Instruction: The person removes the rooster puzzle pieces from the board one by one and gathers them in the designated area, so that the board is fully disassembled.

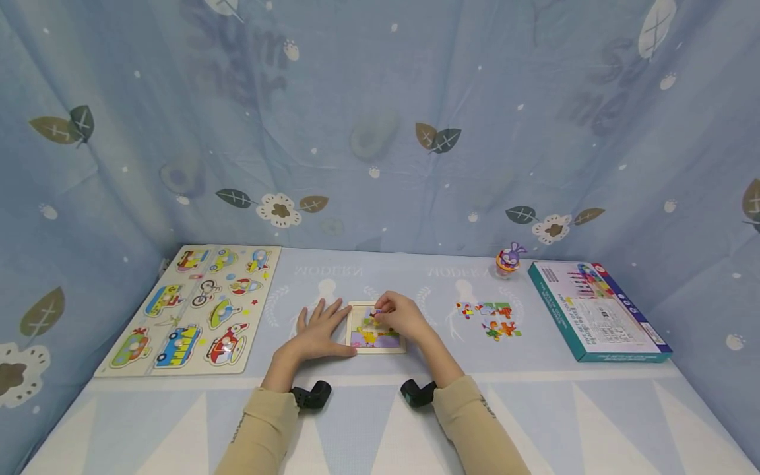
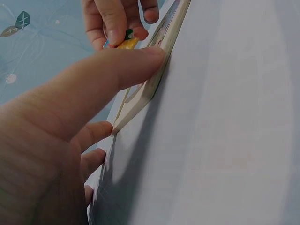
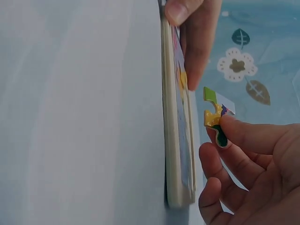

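A small wooden puzzle tray (image 1: 380,350) with a partly filled colourful picture lies on the table. My left hand (image 1: 319,334) is spread flat at its left side; the thumb touches the near edge of the tray, and fingertips touch its side in the left wrist view. Above the tray, my right hand (image 1: 402,318) pinches a jigsaw piece (image 3: 213,110) between thumb and fingers. That piece is green, yellow and white and is held tilted, apart from the tray in the right wrist view. Several loose jigsaw pieces (image 1: 501,328) lie to the right of the right hand.
A large peg puzzle board (image 1: 198,310) with vehicle pictures lies at the left. At the right is a flat boxed set (image 1: 600,316), with a small purple rabbit toy (image 1: 508,259) near the back edge. A patterned blue curtain (image 1: 380,132) hangs behind the table.
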